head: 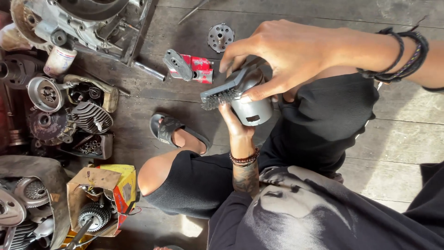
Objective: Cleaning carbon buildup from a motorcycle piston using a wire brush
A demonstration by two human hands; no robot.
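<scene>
My left hand [233, 121] comes up from below, between my knees, and holds a grey metal piston [253, 107] from underneath. My right hand [282, 55] reaches in from the right with dark bracelets on its wrist. It grips a wire brush [222, 91] by its grey handle, with the bristles pressed against the left side of the piston. Both hands are above my lap, over black shorts.
An engine case [88, 23] lies at top left on the wooden floor [397, 134]. A finned cylinder [91, 118], round metal parts and trays lie at left. A cardboard box [99, 196] with gears stands at bottom left. A red packet [199, 68], a small disc [220, 37], and my sandalled foot [178, 134] are near.
</scene>
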